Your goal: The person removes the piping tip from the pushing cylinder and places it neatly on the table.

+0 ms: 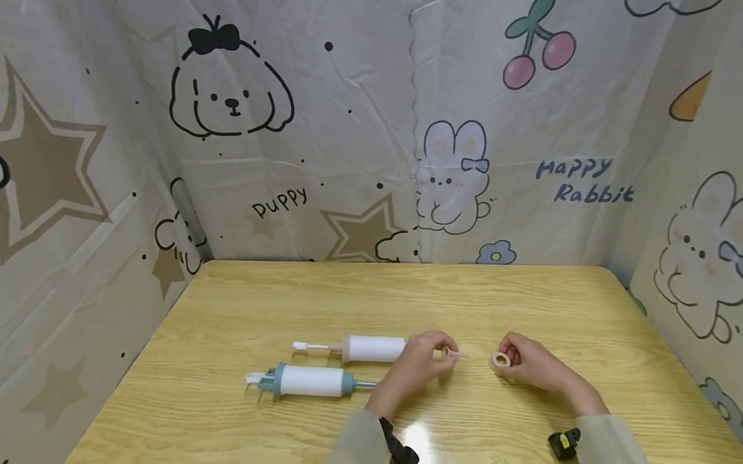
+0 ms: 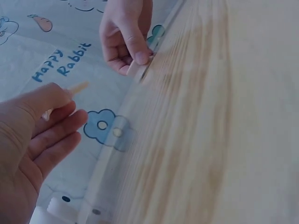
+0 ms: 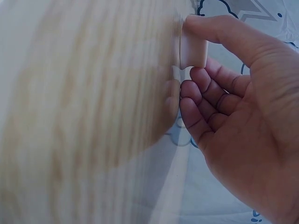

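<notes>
My left hand (image 1: 424, 361) pinches a thin pale pink rod (image 2: 80, 87) between thumb and forefinger, its tip pointing right. That rod is in line with a white cylinder with a pink collar (image 1: 376, 349), whose right end is hidden behind this hand. My right hand (image 1: 531, 363) pinches a small pale pink ring (image 1: 500, 361) at the table surface, a short gap from the rod's tip. In the right wrist view the thumb lies over the ring (image 3: 194, 46), and the other fingers curl below it.
Nearer me lies a similar white cylinder with teal ends (image 1: 312, 381), a teal rod at its right and a white tip at its left. The wooden table (image 1: 267, 296) is walled by a printed curtain (image 1: 351, 140) at the back and sides.
</notes>
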The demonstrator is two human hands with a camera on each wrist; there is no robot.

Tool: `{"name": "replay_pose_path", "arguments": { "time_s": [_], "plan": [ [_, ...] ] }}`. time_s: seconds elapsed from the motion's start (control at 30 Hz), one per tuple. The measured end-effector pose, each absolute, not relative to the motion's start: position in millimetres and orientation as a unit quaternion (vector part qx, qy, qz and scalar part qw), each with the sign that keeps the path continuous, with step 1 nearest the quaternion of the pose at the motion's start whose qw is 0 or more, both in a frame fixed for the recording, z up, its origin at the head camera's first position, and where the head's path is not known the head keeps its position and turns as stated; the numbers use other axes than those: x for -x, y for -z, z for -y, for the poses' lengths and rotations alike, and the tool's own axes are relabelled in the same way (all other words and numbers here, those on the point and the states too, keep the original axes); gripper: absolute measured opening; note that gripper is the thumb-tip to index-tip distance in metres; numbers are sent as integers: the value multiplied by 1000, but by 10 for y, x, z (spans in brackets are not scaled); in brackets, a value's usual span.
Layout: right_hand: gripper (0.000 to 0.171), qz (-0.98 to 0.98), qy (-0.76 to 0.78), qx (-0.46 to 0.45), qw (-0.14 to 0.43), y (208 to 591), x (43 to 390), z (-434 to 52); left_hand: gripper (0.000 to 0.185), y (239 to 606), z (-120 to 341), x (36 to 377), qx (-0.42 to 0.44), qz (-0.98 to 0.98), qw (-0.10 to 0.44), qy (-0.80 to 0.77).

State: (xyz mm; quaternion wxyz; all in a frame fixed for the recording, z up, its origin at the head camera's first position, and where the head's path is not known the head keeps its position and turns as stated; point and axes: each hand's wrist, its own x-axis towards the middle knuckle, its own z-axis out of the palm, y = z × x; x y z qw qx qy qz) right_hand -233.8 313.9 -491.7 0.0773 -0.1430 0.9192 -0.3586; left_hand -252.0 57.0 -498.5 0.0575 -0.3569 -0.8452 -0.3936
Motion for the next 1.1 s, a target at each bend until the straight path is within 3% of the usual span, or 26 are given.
{"name": "replay_pose_path", "arguments": {
  "time_s": [0.23,1.1],
  "plan": [
    [26,-921,355,143,74,4924,2349,-3138,5,5006,-653,2528,344,870,24,351],
    [25,-918,358,154,73,4938,2335,-3128,6,5053,-745,2505,305,915,28,264]
  ]
}}
